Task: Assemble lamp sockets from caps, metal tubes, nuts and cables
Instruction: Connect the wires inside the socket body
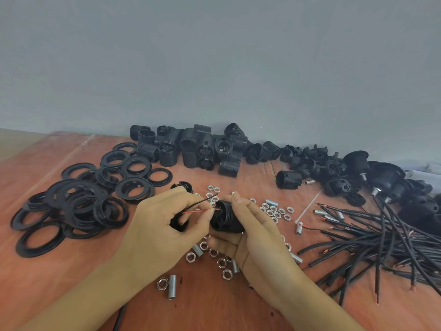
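My right hand (257, 237) wraps around a black ribbed plastic socket body (226, 219), thumb under it and fingers over the top. It lies on its side just above the reddish wooden table (59, 283), its long axis running left to right and its terminal end facing my left hand (167, 225). That hand pinches a thin red wire (198, 211) at the terminal end, while a thin black wire (202, 201) arcs above it. Silver hex nuts (274, 212) and short threaded metal tubes (172, 286) lie scattered under and around both hands. Flat black plastic rings (78, 206) lie heaped to the left, black cables (381, 240) are bundled on the right, and more black socket shells (191, 149) are piled along the wall.
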The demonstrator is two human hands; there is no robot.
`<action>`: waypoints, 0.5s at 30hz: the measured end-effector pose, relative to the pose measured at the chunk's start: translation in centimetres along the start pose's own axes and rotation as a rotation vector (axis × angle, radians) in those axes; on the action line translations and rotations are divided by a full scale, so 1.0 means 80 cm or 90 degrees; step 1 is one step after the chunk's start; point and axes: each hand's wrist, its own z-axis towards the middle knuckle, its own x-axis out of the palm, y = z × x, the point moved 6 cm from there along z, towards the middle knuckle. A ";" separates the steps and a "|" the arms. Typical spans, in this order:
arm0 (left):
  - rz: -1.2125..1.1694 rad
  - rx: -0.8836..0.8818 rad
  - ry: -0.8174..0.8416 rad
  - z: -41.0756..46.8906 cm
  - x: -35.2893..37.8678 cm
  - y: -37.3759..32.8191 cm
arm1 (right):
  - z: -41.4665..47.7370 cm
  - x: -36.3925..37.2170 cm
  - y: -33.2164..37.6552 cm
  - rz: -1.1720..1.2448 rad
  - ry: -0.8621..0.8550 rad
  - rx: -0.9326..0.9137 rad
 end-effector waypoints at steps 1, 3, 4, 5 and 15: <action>0.002 0.003 0.001 0.000 0.000 0.000 | 0.000 0.000 0.000 -0.004 -0.005 -0.009; 0.010 0.011 0.004 0.000 0.001 0.001 | -0.001 -0.001 0.001 -0.014 -0.016 -0.034; 0.016 0.015 0.009 0.000 0.001 0.001 | -0.001 -0.002 0.002 -0.026 -0.020 -0.049; 0.021 0.019 0.015 0.000 0.001 0.001 | -0.001 -0.003 0.003 -0.040 -0.023 -0.064; -0.004 0.012 0.077 0.001 0.004 0.011 | -0.007 -0.004 0.020 -0.217 -0.040 -0.240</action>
